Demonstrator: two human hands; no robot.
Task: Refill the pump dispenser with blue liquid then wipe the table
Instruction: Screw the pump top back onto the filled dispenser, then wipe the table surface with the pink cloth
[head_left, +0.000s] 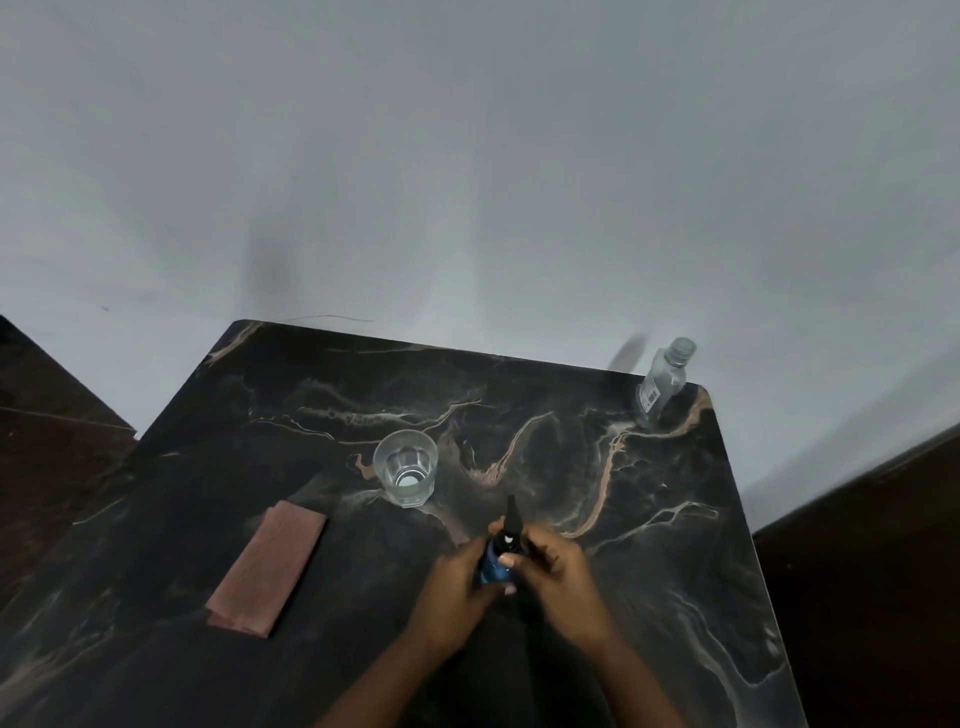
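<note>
— Gripping what, those two hands at lower centre of the frame?

— The left hand (457, 582) curls round the blue pump dispenser (493, 564); the right hand (558, 574) closes its fingers on the black pump head (511, 522), both forearms reaching up from the bottom edge.

— And around them?

— A drinking glass (405, 467) just above left, a folded reddish cloth (267, 569) at left, a clear plastic bottle (662, 382) at the marbled table's (649, 519) upper right corner.

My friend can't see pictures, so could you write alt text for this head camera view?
Two hands, left hand and right hand, hold a small blue pump bottle over a dark marble table. A glass stands just beyond, a folded reddish cloth lies to the left, and a clear bottle stands at the far right corner.
</note>
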